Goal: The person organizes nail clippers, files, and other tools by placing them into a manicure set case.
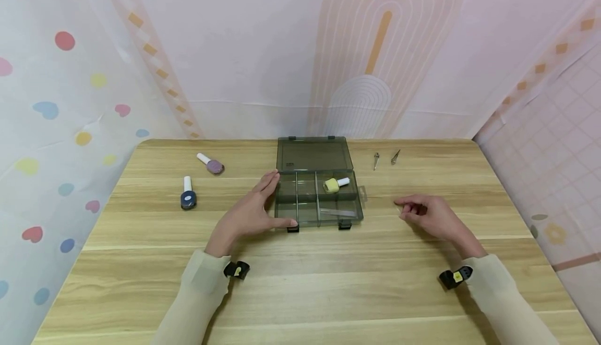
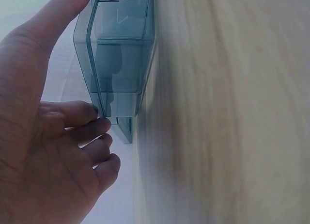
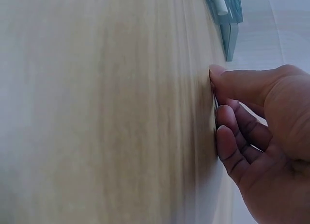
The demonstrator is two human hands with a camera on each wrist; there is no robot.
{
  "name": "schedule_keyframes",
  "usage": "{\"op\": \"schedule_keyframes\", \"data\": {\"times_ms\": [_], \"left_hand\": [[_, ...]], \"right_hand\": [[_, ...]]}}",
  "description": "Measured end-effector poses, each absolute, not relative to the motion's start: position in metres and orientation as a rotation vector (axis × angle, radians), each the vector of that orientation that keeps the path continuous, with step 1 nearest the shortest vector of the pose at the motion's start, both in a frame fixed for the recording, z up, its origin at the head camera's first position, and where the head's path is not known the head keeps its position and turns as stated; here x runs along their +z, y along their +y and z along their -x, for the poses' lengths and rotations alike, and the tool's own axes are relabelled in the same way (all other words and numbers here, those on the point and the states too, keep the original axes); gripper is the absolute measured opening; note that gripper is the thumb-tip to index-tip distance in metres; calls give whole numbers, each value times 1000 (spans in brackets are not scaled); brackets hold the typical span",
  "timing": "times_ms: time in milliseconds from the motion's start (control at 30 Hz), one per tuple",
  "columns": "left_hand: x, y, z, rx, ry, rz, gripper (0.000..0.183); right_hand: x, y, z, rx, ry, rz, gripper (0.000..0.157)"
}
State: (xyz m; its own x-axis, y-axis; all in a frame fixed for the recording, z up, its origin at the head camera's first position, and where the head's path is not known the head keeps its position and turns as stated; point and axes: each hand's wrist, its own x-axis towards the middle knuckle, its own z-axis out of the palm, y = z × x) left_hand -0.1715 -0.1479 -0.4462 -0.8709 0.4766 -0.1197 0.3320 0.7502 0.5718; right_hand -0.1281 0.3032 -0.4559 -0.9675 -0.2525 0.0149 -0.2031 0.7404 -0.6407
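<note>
A smoky see-through compartment box [image 1: 307, 199] lies with its lid [image 1: 313, 155] folded back. My left hand [image 1: 255, 206] holds it at the left side, thumb on the front corner and fingertips at the side wall near the back. Inside, a yellow nail polish bottle [image 1: 332, 185] lies in the back right compartment, and a clear flat strip [image 1: 338, 212] in the front right one. My right hand [image 1: 432, 217], low over the table right of the box, pinches a small thin piece [image 3: 215, 107] between thumb and fingers; its kind is mostly hidden.
On the left of the wooden table [image 1: 328, 282] lie a purple polish bottle [image 1: 214, 166] and a dark blue one [image 1: 188, 199], both with white caps. Two small metal pieces, a left one [image 1: 376, 160] and a right one [image 1: 395, 157], lie behind my right hand. A patterned cloth [image 1: 258, 47] hangs behind.
</note>
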Motion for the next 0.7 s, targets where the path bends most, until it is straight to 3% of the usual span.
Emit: {"op": "schedule_keyframes", "data": {"times_ms": [700], "left_hand": [[-444,-147,170,812,2694,-630,132]], "right_hand": [[-459,303,127,-1035,2896,329,22]]}}
